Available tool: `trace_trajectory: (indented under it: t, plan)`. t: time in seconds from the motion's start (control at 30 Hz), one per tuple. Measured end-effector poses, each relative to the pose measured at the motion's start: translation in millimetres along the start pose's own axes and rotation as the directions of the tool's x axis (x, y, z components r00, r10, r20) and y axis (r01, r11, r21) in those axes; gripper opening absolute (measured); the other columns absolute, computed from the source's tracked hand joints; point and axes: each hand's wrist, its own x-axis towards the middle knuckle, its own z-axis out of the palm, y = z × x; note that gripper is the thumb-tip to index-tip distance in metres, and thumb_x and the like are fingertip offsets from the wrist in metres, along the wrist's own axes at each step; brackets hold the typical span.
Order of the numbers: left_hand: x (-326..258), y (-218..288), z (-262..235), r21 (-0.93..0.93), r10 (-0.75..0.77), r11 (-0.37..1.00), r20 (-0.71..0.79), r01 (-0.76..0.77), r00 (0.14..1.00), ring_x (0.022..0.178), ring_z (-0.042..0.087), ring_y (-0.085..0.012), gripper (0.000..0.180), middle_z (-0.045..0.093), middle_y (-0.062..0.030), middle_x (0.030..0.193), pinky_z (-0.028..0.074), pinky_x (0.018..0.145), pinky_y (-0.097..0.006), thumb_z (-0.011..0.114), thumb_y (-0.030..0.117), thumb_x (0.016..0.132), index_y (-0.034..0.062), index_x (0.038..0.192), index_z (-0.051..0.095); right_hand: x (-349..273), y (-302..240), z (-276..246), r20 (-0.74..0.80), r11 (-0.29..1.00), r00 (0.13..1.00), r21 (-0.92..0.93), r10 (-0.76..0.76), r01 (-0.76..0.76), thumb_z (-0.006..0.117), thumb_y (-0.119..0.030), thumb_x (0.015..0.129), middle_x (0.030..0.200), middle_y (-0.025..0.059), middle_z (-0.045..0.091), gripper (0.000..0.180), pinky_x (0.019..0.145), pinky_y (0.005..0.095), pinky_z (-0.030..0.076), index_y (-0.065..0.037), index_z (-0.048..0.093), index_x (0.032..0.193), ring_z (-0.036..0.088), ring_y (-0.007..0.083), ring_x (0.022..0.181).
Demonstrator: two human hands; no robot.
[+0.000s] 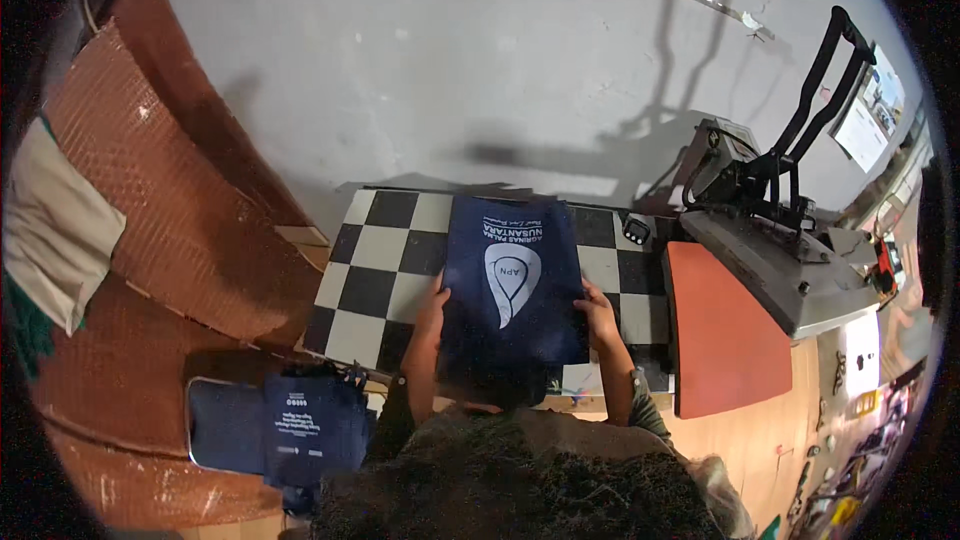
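Grasping the navy printed cloth [513,280] over the checkered table [365,290] with the fingers of left hand [430,308] and right hand [599,316] at opposite side edges, probably handling as light, soft and floppy, neither slippery nor fragile, best held there to limit sagging

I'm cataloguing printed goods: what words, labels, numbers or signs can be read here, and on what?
I won't copy wording, only say where it stands.
Dark blue cloth between left hand and right hand: legible white lettering, upside down; white drop-shaped emblem, also lettered.
Second blue cloth, lower left: small white print, mostly unreadable.
Wall sheet, right: too small.
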Motion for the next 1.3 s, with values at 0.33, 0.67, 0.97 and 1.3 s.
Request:
trace_trajectory:
  t: [0.33, 0.67, 0.97, 1.3]
  plan:
    - [83.8, -65.0, -40.4, 0.174, 0.179, 0.964, 0.142, -0.203, 0.974, 0.123, 0.055, -0.0294, 0.051, 0.057, -0.0182, 0.136, 0.041, 0.105, -0.037, 0.047, 0.006, 0.094, 0.0070, 0.145, 0.047, 71.2, 85.3, -24.3, -0.179, 0.916, 0.973, -0.397, -0.145, 0.063, 0.053, 0.014, 0.078, 0.109, 0.0094, 0.069, 0.053, 0.088, 0.0308, 0.050, 0.000, 0.058, 0.129, 0.065, 0.0188, 0.097]
    - [84.4, -91.3, -80.6, 0.588, 0.207, 0.769, 0.142, -0.251, 0.968, 0.116, 0.056, -0.0370, 0.062, 0.055, -0.0217, 0.128, 0.048, 0.094, -0.041, 0.067, 0.008, 0.086, 0.0062, 0.144, 0.046, 37.5, 89.3, 1.7, -0.171, 0.325, 0.830, -0.946, -0.532, 0.013, 0.067, -0.003, 0.077, 0.106, 0.0171, 0.066, 0.049, 0.092, 0.0422, 0.048, -0.004, 0.061, 0.125, 0.062, 0.0353, 0.101]
    - [81.9, -132.4, -99.7, 0.705, 0.223, 0.637, 0.218, -0.312, 0.950, 0.109, 0.057, -0.0402, 0.062, 0.054, -0.0224, 0.124, 0.051, 0.087, -0.047, 0.074, 0.022, 0.084, 0.0065, 0.139, 0.050, 1.7, 121.2, -3.3, -0.289, 0.292, 0.830, -0.943, -0.477, -0.161, 0.071, -0.027, 0.083, 0.123, 0.0195, 0.051, 0.053, 0.092, 0.0519, 0.045, -0.008, 0.053, 0.129, 0.051, 0.0430, 0.110]
    - [70.6, -94.6, -79.2, 0.799, 0.354, 0.498, 0.166, -0.336, 0.920, 0.100, 0.061, -0.0357, 0.047, 0.062, -0.0145, 0.113, 0.050, 0.082, -0.046, 0.074, 0.031, 0.086, 0.0077, 0.124, 0.059, 6.6, 100.6, 22.0, -0.305, 0.200, 0.841, -0.950, -0.446, -0.239, 0.059, -0.033, 0.095, 0.121, 0.0184, 0.054, 0.041, 0.088, 0.0520, 0.049, -0.008, 0.051, 0.127, 0.053, 0.0429, 0.110]
